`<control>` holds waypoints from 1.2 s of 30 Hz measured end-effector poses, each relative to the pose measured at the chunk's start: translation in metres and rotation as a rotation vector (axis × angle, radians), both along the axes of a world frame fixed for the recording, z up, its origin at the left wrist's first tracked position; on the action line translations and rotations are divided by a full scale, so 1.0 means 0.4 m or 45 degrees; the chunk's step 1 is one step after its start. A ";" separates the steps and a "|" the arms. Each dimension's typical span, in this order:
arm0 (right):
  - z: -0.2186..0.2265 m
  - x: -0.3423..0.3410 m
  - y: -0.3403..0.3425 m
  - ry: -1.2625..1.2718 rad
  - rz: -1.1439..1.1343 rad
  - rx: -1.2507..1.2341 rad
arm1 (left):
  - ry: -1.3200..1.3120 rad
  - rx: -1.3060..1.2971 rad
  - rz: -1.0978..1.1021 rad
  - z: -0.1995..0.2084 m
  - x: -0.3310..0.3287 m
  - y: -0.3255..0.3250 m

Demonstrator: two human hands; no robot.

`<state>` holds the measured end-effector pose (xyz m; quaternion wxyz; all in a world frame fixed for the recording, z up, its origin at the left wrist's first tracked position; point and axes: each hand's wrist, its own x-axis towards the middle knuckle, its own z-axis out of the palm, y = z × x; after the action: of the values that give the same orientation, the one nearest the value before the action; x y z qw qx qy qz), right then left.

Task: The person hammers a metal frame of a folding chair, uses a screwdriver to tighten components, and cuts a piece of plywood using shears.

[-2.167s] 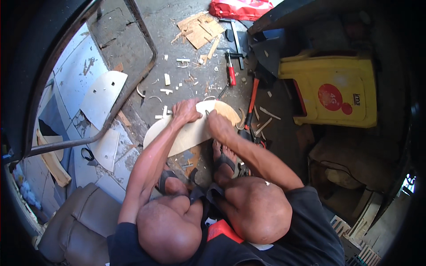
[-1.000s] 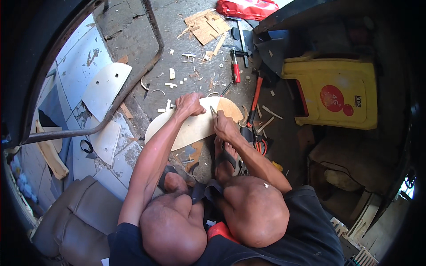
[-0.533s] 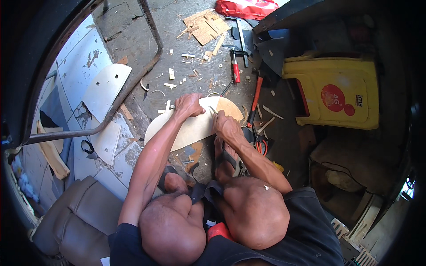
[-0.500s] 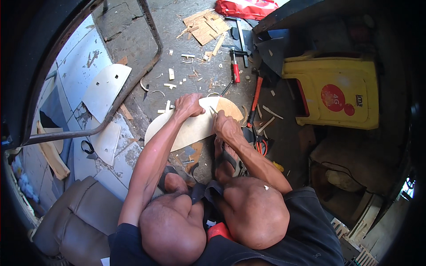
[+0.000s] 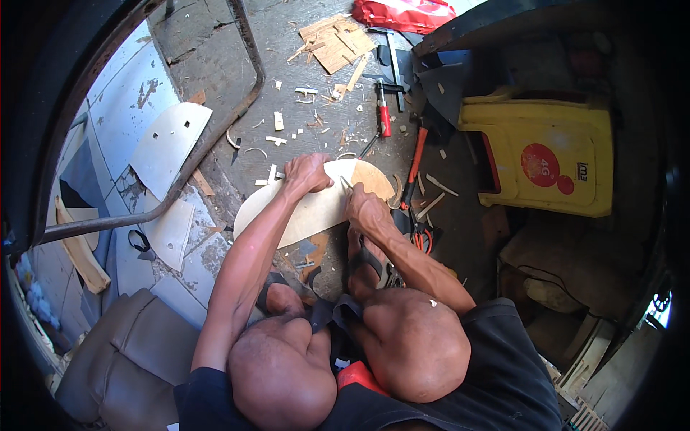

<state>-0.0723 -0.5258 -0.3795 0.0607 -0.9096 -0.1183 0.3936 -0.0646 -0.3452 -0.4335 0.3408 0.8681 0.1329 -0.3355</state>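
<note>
A pale wooden panel [image 5: 287, 220] with a rounded outline lies in front of my feet, its far right end a browner tone. My left hand [image 5: 307, 172] grips the panel's far edge, its fingers curled over and its thumb resting on the top face. On the right part of the panel, my right hand [image 5: 366, 206] is closed round a thin grey pointed tool [image 5: 346, 182]. Only the tool's tip shows, angled toward the far left over the surface; the rest is hidden in the fist.
Right of the panel lie a hammer [image 5: 417, 158] with an orange-red handle and orange-handled scissors [image 5: 424, 240]. Beyond are a red-handled bar clamp [image 5: 384, 118] and scattered offcuts. A yellow plastic panel [image 5: 539, 154] stands right; a metal frame [image 5: 251, 50] and cut panels [image 5: 171, 147] are left.
The tool's tip and my right hand have shifted very slightly on the panel. My left hand keeps its grip, and the view has tilted a little.
</note>
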 end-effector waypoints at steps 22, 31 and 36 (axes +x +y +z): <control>-0.036 0.030 0.009 0.040 0.162 -0.010 | 0.032 -0.022 0.094 -0.001 -0.006 -0.001; -0.055 -0.006 0.020 -0.099 -0.002 -0.049 | -0.041 0.024 0.093 -0.006 -0.016 -0.003; -0.135 0.087 0.022 0.301 0.546 -0.118 | 0.041 -0.012 0.070 -0.002 0.000 -0.007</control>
<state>-0.0375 -0.5171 -0.4334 -0.0525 -0.8132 -0.2826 0.5061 -0.0644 -0.3479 -0.4343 0.3517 0.8570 0.1608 -0.3405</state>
